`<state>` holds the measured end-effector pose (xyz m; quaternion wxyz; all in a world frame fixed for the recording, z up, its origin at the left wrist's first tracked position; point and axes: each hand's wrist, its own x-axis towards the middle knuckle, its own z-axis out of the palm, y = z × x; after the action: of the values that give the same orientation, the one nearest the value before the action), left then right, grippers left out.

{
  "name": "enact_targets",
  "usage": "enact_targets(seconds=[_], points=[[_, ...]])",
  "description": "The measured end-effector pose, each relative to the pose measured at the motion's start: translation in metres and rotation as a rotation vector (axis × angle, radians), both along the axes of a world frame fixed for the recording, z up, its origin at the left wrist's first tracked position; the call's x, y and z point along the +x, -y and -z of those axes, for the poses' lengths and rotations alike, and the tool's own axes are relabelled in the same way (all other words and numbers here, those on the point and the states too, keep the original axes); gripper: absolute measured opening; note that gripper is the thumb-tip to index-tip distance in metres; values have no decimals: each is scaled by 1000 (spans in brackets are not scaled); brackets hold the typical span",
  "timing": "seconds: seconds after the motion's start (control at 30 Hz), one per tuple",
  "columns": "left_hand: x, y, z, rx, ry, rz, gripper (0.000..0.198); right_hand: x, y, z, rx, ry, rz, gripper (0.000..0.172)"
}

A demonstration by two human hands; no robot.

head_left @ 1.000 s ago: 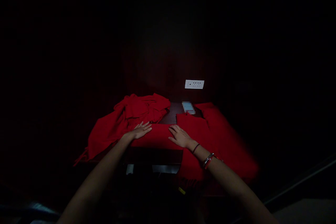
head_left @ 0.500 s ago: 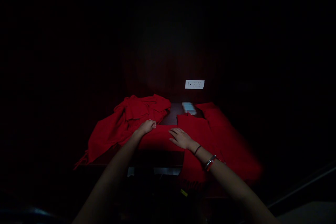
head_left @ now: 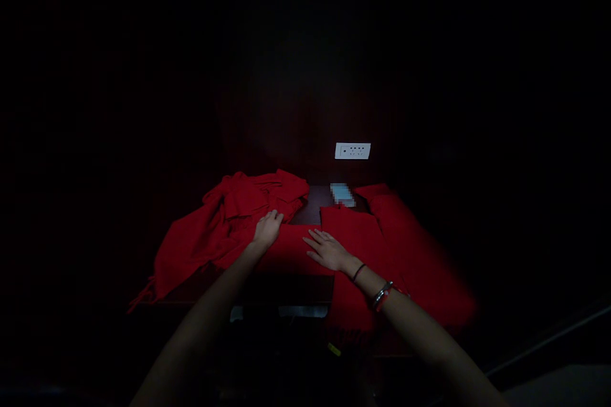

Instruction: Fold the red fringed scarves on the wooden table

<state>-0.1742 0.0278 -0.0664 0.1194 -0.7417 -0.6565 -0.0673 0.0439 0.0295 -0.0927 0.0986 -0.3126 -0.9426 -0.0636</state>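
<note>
A red fringed scarf (head_left: 298,253) lies in a flat strip across the dark table. My left hand (head_left: 268,229) is at the strip's far left edge, fingers bent and closed on the cloth; the fingertips are partly hidden. My right hand (head_left: 328,250), with bands at the wrist, lies flat on the red cloth, its fingers spread. Under and beside it, a folded fringed part (head_left: 353,292) hangs over the table's front edge. Left of my left hand, more red cloth (head_left: 191,248) lies rumpled in a heap, with tassels at its lower left corner.
Further right lies another red cloth (head_left: 420,254). A pale, pixelated flat item (head_left: 342,194) rests at the back of the dark table (head_left: 312,203). On the wall behind is a white socket panel (head_left: 352,151). A small yellow thing (head_left: 334,349) shows below the table edge. The surroundings are very dark.
My left hand has turned from a sideways fist to fingers pointing forward, moving slightly left and away from me. My right hand stays flat, with its fingers a little more spread.
</note>
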Motion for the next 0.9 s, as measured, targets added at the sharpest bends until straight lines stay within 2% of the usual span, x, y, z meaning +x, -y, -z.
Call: enact_targets(seconds=[0.07, 0.13, 0.23, 0.33, 0.4, 0.47, 0.53, 0.63, 0.7, 0.9], points=[[-2, 10, 9, -7, 4, 88, 34, 0, 0, 0, 4, 10, 2, 51], [-13, 17, 19, -95, 17, 211, 39, 0, -1, 0, 6, 15, 4, 52], [-38, 19, 26, -228, 33, 252, 48, 0, 0, -2, 2, 28, 8, 51], [-53, 20, 21, -223, 13, 261, 48, -1, 1, -4, -5, 44, 14, 51], [-55, 27, 14, -125, -2, 286, 44, -1, 2, -5, -3, 46, 15, 51], [-52, 43, 5, 4, 4, 304, 38, -1, 1, -4, 2, 44, 12, 51], [-52, 64, -1, 63, 12, 331, 34, -1, 1, -3, 4, 44, 6, 51], [-61, 95, -3, -3, -45, 373, 28, -1, -1, -2, 14, 48, -1, 51], [-70, 108, 0, -28, -102, 345, 25, 0, -1, -2, 24, 50, -6, 51], [-82, 107, -2, -63, -239, 234, 33, -1, 0, -4, 25, 74, 0, 51]])
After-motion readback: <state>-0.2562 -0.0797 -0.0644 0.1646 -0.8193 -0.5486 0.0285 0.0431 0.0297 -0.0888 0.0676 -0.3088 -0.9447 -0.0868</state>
